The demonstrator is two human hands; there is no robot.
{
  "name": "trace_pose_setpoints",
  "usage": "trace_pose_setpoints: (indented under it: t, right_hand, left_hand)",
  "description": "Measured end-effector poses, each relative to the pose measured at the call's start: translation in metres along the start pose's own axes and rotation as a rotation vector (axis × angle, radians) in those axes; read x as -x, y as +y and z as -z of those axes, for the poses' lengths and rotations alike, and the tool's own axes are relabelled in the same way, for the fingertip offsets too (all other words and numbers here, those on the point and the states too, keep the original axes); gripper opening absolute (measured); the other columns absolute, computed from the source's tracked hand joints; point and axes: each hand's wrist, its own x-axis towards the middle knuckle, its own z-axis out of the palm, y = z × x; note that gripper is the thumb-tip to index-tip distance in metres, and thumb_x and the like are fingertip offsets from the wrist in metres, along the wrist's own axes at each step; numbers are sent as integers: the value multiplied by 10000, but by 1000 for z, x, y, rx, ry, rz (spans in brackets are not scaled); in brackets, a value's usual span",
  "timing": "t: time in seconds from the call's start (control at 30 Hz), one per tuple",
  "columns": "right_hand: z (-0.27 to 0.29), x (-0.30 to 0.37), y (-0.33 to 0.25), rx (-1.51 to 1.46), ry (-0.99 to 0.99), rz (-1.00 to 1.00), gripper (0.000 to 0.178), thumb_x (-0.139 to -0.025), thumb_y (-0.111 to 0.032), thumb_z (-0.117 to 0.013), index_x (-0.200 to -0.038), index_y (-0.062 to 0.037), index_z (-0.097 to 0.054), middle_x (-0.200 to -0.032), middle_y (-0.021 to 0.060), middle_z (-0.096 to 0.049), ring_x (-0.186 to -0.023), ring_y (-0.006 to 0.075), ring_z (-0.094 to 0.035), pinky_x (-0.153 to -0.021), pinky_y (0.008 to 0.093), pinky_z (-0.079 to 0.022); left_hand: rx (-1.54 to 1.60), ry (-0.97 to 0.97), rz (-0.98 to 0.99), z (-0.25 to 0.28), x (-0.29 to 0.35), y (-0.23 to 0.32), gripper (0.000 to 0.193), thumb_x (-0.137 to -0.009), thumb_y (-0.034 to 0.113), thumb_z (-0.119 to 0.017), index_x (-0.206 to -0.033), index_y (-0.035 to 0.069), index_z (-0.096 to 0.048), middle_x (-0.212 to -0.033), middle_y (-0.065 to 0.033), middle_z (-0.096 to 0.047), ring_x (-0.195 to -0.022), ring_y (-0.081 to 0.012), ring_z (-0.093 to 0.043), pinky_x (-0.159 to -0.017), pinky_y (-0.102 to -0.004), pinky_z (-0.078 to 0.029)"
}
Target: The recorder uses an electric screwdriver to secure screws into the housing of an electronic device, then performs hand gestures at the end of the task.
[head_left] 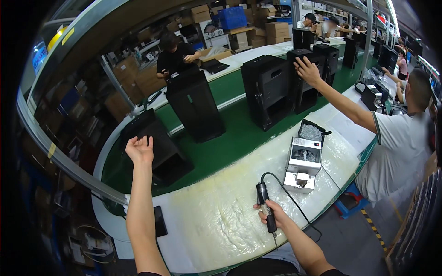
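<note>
My right hand (268,213) is wrapped round a black electric screwdriver (262,193) over the near worktop. Its bit points toward my body, and a dark cable loops from its far end. My left hand (140,149) is raised at the left, palm up with loosely bent fingers and nothing in them. It is in front of a black speaker-like cabinet (161,154) on the green belt; I cannot tell whether they touch. Right of the screwdriver stands a silver screw feeder (305,154). Beyond it a black tray (312,131) holds many small screws.
A green conveyor belt (207,154) carries several more black cabinets (195,106). A dark phone (159,221) lies on the plastic-covered worktop (221,209). At right, a co-worker (391,147) touches a cabinet (304,87); another person (177,60) works across the belt. A metal frame rail (69,172) runs along the left.
</note>
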Motion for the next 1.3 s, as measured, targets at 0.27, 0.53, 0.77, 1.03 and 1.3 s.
trace_pose_setpoints:
  t: [0.27, 0.53, 0.77, 1.03, 1.3]
  right_hand:
    - [-5, 3, -3, 26, 40, -24, 356, -1010, -316, -519, -1232, -65, -399, -1160, 174, -590, -608, 174, -518, -478, 328, -464]
    - [-14, 2, -6, 78, 26, -31, 347, -1025, -315, -498, -1252, -86, -369, -1159, 153, -580, -606, 146, -506, -478, 304, -455]
    - [-6, 4, -1, 84, 97, 6, 353, -1013, -298, -516, -1254, -85, -371, -1114, 161, -601, -602, 163, -521, -465, 316, -461]
    - [-35, -25, -9, 530, 353, 157, 394, -981, -323, -581, -1187, -50, -383, -1005, 146, -628, -537, 181, -570, -417, 313, -464]
    - [4, -91, -43, 1439, 508, 710, 449, -930, -104, -614, -1324, 77, -497, -1081, 125, -595, -847, 159, -589, -701, 272, -514]
  left_hand:
    - [-78, -150, -91, 30, 28, -28, 223, -893, 119, -535, -1069, -17, -536, -1164, -141, -585, -1268, -304, -521, -1085, -453, -383]
    - [-865, -441, -180, 142, 64, -117, 128, -985, 146, -525, -1009, 42, -595, -795, -46, -629, -636, -158, -637, -538, -241, -476]
    - [-1599, -702, -739, 206, 190, -191, 113, -770, 5, -596, -866, 31, -650, -915, -130, -646, -927, -316, -603, -846, -415, -483]
    - [-1528, -541, -571, 201, 198, -181, 127, -794, 4, -560, -862, 30, -664, -929, -136, -672, -943, -332, -610, -850, -416, -483]
    - [-1453, -516, -553, 196, 196, -183, 124, -802, -7, -556, -855, 20, -665, -917, -141, -672, -918, -336, -616, -840, -418, -491]
